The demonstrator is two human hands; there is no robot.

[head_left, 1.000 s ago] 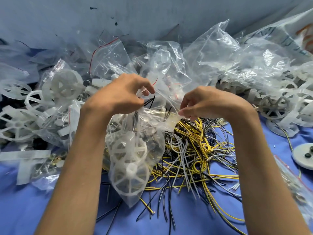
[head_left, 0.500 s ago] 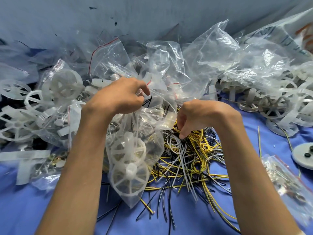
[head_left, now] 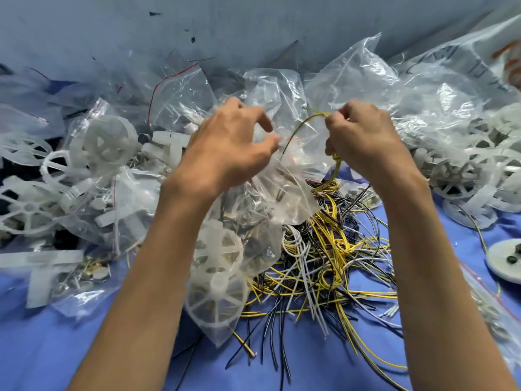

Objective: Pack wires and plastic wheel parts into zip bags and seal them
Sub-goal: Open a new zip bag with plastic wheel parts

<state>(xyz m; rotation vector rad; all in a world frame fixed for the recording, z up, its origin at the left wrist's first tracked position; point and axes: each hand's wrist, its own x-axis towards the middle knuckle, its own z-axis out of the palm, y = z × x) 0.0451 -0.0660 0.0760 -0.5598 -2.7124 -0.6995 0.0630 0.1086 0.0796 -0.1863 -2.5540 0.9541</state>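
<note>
A clear zip bag [head_left: 284, 193] hangs in front of me, holding two white plastic wheels [head_left: 217, 280] in its lower end. My left hand [head_left: 228, 148] grips the bag's upper edge between thumb and fingers. My right hand [head_left: 363, 136] pinches a yellow wire [head_left: 298, 131] that loops up beside the bag's mouth and trails down to the wire pile. That tangle of yellow, white and black wires [head_left: 332, 258] lies on the blue cloth below the bag.
Loose white wheels and bagged wheel parts [head_left: 84, 176] crowd the left side. Crumpled clear bags [head_left: 423, 91] and more wheels [head_left: 462, 176] fill the right. A white disc [head_left: 504, 261] and a filled zip bag [head_left: 490, 311] lie at the right edge. A grey wall stands behind.
My right hand dipped to the wire pile, then rose with a yellow wire to the bag's mouth. My left hand lifted the bag's edge a little higher.
</note>
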